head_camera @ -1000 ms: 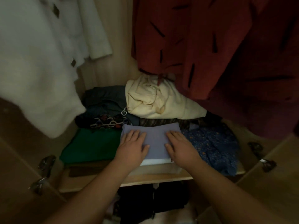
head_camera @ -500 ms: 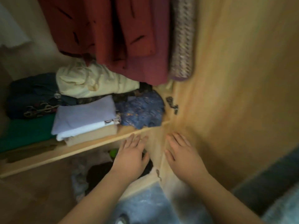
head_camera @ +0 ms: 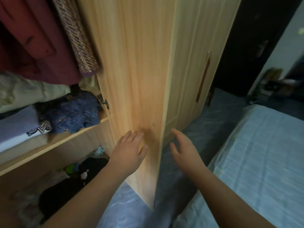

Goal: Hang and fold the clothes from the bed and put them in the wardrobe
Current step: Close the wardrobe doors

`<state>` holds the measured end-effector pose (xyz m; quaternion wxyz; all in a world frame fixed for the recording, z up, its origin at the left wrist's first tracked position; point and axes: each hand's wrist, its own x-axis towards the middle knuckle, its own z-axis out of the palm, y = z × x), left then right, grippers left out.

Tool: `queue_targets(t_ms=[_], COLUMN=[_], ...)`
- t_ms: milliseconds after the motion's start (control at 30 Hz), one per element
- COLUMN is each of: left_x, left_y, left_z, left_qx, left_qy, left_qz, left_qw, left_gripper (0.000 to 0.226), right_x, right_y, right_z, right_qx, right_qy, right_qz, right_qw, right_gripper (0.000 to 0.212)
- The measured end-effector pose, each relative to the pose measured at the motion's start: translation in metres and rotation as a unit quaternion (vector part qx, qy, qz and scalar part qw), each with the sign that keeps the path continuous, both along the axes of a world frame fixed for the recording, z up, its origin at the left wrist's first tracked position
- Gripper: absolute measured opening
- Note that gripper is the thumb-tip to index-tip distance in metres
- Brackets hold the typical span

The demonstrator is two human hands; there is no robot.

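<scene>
Two empty hands are all that shows of the person now — a second ago both lay flat on a folded lilac garment on the wardrobe shelf, and they have since come off it and swung to the right. The left hand [head_camera: 130,151] hovers with fingers spread and loose in front of the open wardrobe door [head_camera: 136,83], just beside its inner face; whether it touches the wood I cannot tell. The right hand [head_camera: 184,149] is likewise open, fingers relaxed and slightly curled, holding nothing, out past the door's edge over the floor.

The view has turned with the hands. The lilac folded garment [head_camera: 18,122] now sits at the far left on the shelf [head_camera: 69,137], on top of a white folded piece, with a crumpled blue patterned cloth [head_camera: 77,114] just beside it and a cream bundle behind. Dark red hanging clothes [head_camera: 36,40] and a patterned brown one stay on the rail above. Below the shelf lies a dark heap of other things.

On the right the bed [head_camera: 263,162] has come into sight, its pale blue sheet bare in the part shown — no clothes are visible on it from here, though most of it lies outside the frame.

My reading: one folded item is delivered, and the person is turning back toward the bed for the next. How many remain cannot be judged from this view.
</scene>
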<state>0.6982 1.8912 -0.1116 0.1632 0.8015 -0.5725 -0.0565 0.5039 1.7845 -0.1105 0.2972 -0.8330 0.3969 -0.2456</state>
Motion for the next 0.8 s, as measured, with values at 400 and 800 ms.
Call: queue_targets(t_ms=[400,800], left_x=[0.022,0.100], left_y=[0.057,0.171], left_z=[0.003,-0.028], left_qx=[-0.033,-0.127], left_qy=[0.125,0.275], left_qz=[0.085,0.218], left_qw=[0.988,0.928], left_gripper=[0.052,0.024], right_x=[0.038,0.160], right_y=[0.025,0.132], right_z=[-0.002,-0.014], right_qx=[0.069,-0.086], right_qy=[-0.090,0.028], right_qz=[0.070,0.378], right_qw=[0.991,0.921], right_gripper=[0.052,0.084])
